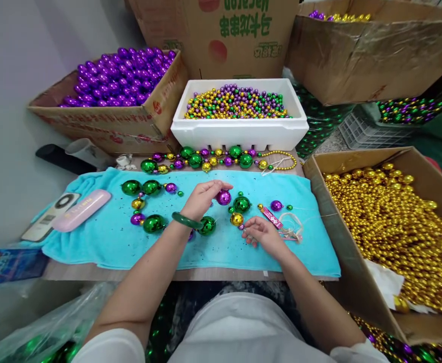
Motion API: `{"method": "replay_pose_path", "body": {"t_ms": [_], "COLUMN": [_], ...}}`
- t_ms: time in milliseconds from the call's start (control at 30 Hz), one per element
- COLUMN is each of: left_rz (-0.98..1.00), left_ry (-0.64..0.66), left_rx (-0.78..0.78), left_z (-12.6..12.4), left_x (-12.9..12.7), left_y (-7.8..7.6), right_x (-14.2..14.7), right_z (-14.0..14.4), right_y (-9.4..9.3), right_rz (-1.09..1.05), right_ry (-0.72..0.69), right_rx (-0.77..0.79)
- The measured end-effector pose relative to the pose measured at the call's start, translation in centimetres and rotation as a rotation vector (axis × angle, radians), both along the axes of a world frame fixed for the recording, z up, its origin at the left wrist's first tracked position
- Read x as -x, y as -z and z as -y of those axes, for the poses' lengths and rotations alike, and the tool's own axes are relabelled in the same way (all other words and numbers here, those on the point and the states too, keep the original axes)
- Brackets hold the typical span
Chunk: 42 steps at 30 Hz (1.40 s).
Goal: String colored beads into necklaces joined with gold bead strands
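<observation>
— While my left hand pinches it, where exactly does the purple bead sit?

— It rests at my left fingertips, just right of that hand, low over the turquoise towel in the middle of the work board. My left thumb and fingers are closed narrowly around its left side. My right hand is nearer to me and to the right, lying on the towel, a little apart from the bead.

— How open is my right hand, and what does it touch?

— Its fingers are loosely curled, pointing left towards a gold bead. They seem to pinch something small there, perhaps a thread, but I cannot tell for certain. A green bead lies between the two hands, just right of the purple one.

— What surrounds them?

— A curving line of strung green, gold and purple beads runs left across the towel. A green bangle circles my left wrist. Beyond the towel stands a white foam box of small mixed beads. To the right is a cardboard box of gold beads; at far left, a cardboard box of purple balls. A pink case lies on the towel's left edge.
</observation>
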State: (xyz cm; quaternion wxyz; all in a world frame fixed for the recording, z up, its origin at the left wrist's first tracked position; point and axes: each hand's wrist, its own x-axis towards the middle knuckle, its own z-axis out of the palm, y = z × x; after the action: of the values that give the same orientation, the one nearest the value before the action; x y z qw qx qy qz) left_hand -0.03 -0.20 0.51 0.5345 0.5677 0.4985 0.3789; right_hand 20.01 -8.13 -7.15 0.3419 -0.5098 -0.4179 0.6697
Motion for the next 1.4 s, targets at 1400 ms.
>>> {"method": "replay_pose_path", "body": {"t_ms": [1400], "left_rz": [-0.51], "left_ry": [-0.006], "left_rx": [-0.125], "left_z": [-4.4], "left_x": [0.5], "left_y": [4.7], "right_x": [-1.5], "right_z": [-0.4], "right_y": [-4.5], "right_rz": [0.04], "right_ry": [0.288], "right_rx": [-0.162]}}
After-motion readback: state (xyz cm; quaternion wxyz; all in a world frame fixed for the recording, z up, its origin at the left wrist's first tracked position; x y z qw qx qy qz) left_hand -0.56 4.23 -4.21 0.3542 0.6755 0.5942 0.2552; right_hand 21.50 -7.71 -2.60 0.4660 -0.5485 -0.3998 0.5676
